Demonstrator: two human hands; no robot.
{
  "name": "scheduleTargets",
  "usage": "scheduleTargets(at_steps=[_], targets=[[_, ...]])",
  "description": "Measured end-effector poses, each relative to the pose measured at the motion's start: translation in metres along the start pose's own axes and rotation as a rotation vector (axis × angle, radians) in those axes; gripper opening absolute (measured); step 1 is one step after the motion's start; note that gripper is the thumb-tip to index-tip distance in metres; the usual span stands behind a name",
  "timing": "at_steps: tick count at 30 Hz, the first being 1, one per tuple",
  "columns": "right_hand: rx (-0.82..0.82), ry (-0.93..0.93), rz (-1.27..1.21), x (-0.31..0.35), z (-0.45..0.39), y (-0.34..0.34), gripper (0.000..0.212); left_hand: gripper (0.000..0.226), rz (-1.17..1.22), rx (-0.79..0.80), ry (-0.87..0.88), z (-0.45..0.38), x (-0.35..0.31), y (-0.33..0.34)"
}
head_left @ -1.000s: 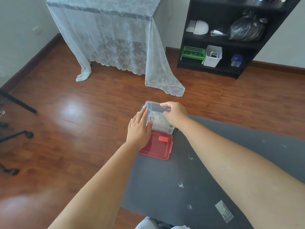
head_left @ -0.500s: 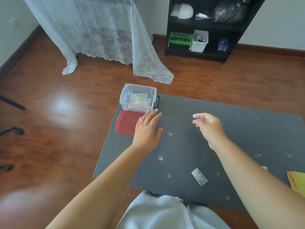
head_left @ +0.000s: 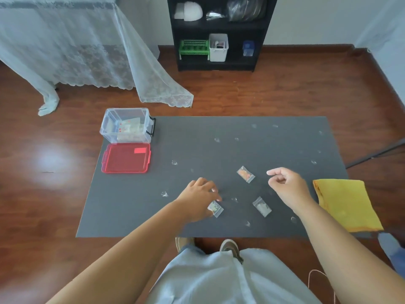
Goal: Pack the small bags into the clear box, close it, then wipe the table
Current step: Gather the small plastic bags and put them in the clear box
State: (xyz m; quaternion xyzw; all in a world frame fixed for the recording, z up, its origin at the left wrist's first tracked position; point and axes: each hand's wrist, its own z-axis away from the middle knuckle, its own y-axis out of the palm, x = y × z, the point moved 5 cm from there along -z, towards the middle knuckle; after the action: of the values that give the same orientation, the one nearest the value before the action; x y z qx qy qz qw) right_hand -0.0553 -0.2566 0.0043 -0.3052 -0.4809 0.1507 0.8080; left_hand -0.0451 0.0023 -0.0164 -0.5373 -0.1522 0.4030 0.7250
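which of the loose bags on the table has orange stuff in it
The orange-filled bag, farthest from the person, between the two hands. The other two loose bags hold pale contents.

We see the clear box (head_left: 126, 125) open at ten o'clock holding bags, its red lid (head_left: 126, 158) flat beside it, three small bags (head_left: 246, 174) loose mid-table, yellow cloth (head_left: 346, 204) at three o'clock.

Readable text: none on any surface.
Red lid (head_left: 126, 158): carries a small bright red sticker (head_left: 140, 150) near its far right corner; no writing legible on it.
Small bags: prints too small to read.
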Motion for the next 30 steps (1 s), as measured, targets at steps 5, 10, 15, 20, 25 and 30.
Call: scheduleTargets(at_steps=[5, 10, 15, 20, 25, 30], targets=[[0.262, -0.004, 0.285, -0.018, 0.011, 0.009, 0.024, 0.035, -0.081, 0.007, -0.054, -0.004, -0.006, -0.001], [0.239, 0.015, 0.485, -0.032, 0.021, 0.018, 0.034, 0.025, -0.03, 0.063, -0.134, -0.011, -0.005, -0.003], [0.225, 0.071, 0.411, -0.033, 0.026, 0.021, 0.022, 0.017, 0.125, 0.147, -0.23, -0.012, -0.002, 0.0], [0.301, 0.18, 0.385, -0.029, 0.023, 0.025, 0.014, 0.012, 0.234, 0.128, -0.293, -0.004, 0.004, 0.001], [0.332, 0.17, 0.406, -0.026, 0.02, 0.027, 0.006, 0.007, 0.383, 0.034, -0.346, 0.011, 0.017, 0.004], [0.305, 0.08, 0.352, -0.017, 0.018, 0.031, 0.026, 0.011, 0.514, -0.139, -0.347, 0.028, 0.036, -0.002]])
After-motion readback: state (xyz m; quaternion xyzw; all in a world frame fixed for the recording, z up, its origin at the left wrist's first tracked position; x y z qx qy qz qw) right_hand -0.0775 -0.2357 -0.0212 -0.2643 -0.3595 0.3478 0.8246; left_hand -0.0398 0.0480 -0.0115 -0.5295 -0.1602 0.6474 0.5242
